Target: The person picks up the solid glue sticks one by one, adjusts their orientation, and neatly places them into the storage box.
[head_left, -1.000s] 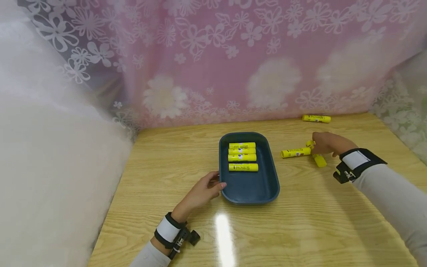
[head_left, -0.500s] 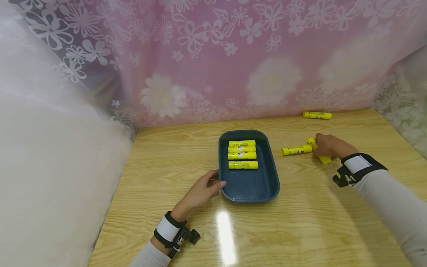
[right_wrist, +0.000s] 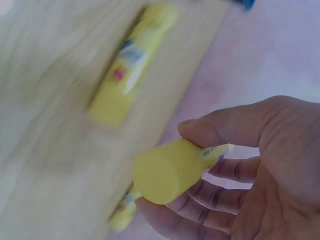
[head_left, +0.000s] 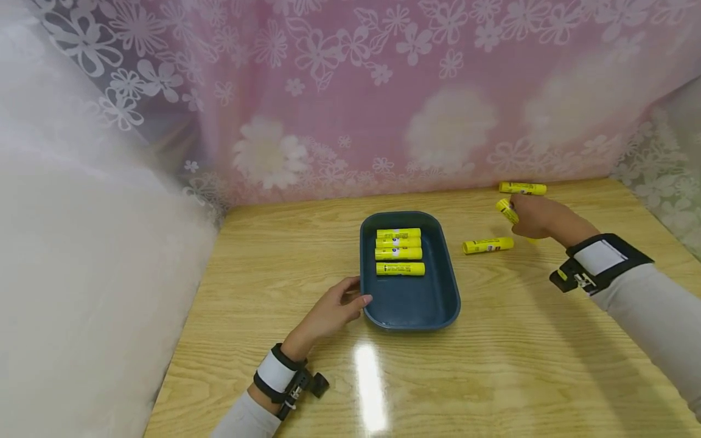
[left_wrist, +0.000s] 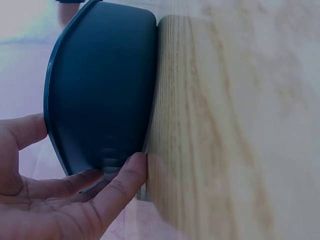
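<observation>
A dark blue tray (head_left: 405,304) stands mid-table with several yellow glue sticks (head_left: 400,269) lying crosswise inside. My left hand (head_left: 341,307) grips its left side, the thumb over the rim. In the left wrist view, the fingers (left_wrist: 112,192) press against the outer wall of the tray (left_wrist: 102,85), low near the table. My right hand (head_left: 537,216) holds a yellow glue stick (head_left: 506,210) slantwise above the table, to the right of the tray. The right wrist view shows this glue stick (right_wrist: 167,170) between thumb and fingers, its round end facing the camera.
One loose glue stick (head_left: 487,246) lies right of the tray, left of and below my right hand. Another glue stick (head_left: 523,188) lies at the table's back edge, beside a pink flowered curtain (head_left: 378,121). White sheeting (head_left: 93,274) hangs along the left side.
My right hand has lifted the glue stick off the table and moved it away from me, toward the back. My left hand stays at the tray.
</observation>
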A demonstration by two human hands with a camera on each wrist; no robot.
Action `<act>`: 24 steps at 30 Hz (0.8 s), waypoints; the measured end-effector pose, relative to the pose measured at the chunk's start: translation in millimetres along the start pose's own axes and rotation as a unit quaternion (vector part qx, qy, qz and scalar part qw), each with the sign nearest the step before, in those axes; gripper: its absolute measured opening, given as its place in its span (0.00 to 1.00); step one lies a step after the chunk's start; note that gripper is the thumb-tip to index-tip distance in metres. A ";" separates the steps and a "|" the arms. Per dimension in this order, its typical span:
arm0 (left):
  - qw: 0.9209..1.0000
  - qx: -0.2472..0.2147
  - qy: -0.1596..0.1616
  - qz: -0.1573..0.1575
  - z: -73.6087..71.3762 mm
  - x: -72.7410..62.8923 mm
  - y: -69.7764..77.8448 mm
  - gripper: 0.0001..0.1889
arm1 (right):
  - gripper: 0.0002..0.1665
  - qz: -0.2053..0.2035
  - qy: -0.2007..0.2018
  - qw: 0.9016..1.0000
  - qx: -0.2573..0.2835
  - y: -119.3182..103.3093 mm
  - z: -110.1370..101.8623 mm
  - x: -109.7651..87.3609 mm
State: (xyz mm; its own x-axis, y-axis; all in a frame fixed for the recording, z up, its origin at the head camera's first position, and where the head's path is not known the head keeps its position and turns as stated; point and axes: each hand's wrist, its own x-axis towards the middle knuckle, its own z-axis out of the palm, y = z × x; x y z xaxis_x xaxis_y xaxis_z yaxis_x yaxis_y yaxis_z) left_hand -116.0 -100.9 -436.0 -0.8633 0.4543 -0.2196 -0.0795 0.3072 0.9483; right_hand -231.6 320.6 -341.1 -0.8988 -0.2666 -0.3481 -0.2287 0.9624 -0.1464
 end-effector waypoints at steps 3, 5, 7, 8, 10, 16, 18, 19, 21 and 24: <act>1.000 0.000 0.003 0.004 -1.1 -0.7 1.2 0.31 | 0.30 -0.025 0.016 0.999 -0.009 -25.8 -8.2 1.4; 1.000 -0.005 0.002 0.003 -1.3 -1.3 2.0 0.31 | 0.29 -0.039 0.019 0.999 -0.007 -42.8 -11.2 1.9; 1.000 -0.009 0.001 0.001 -1.2 -1.7 2.5 0.31 | 0.26 -0.050 0.021 0.998 -0.007 -60.1 -14.1 1.8; 1.000 -0.011 0.000 0.000 -1.2 -1.8 2.9 0.31 | 0.25 -0.057 0.023 0.998 -0.009 -68.6 -15.5 1.6; 1.000 -0.012 -0.001 0.000 -0.9 -1.7 3.0 0.31 | 0.24 -0.074 0.027 0.997 -0.019 -85.1 -17.8 0.9; 1.000 -0.005 0.001 -0.001 -1.5 -1.1 3.5 0.31 | 0.27 -0.122 0.011 0.991 -0.055 -135.3 -20.2 0.1; 1.000 -0.005 0.001 0.000 -2.3 -1.3 3.3 0.31 | 0.30 -0.131 -0.010 0.989 -0.066 -151.9 -19.2 2.4; 1.000 -0.006 0.001 0.000 -2.6 -1.4 3.3 0.31 | 0.31 -0.136 -0.022 0.988 -0.076 -159.7 -18.1 3.9; 1.000 -0.008 0.000 0.001 -3.0 -1.5 2.6 0.31 | 0.33 -0.147 -0.043 0.984 -0.097 -174.2 -14.8 7.7; 1.000 -0.014 -0.004 0.001 -2.7 -1.8 1.7 0.32 | 0.33 -0.163 -0.073 0.975 -0.135 -193.1 -7.4 14.1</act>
State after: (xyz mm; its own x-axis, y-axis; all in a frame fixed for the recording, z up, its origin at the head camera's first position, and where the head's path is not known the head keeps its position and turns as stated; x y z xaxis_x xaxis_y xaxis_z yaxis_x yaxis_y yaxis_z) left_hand -115.9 -103.4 -433.4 -0.8600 0.4612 -0.2183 -0.0911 0.2822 0.9550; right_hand -202.8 131.4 -310.9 -0.7044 -0.5454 -0.4542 -0.6005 0.7991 -0.0282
